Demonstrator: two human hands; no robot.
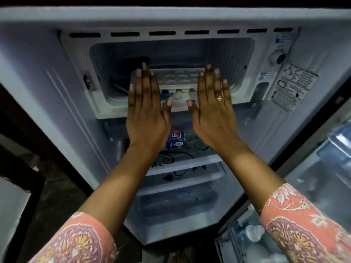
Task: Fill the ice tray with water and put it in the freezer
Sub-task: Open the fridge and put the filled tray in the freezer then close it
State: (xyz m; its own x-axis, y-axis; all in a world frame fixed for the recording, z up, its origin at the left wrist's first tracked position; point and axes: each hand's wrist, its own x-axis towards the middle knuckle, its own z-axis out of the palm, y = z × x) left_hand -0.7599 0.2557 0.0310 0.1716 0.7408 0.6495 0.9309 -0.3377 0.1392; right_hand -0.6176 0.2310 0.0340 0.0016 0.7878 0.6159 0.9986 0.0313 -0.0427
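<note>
A white ice tray (178,77) lies inside the freezer compartment (171,52) at the top of the open fridge, near its front opening. My left hand (146,107) and my right hand (212,109) are stretched out flat, fingers straight, in front of the tray's two ends. The fingertips overlap the tray's left and right edges; whether they touch it I cannot tell. A gold ring sits on my right hand. Water in the tray cannot be made out.
Below the freezer are glass shelves (182,164) with a blue packet (173,141) and a crisper drawer (178,205). A thermostat knob (279,57) and stickers are on the right wall. The open fridge door (322,177) with its racks stands at right.
</note>
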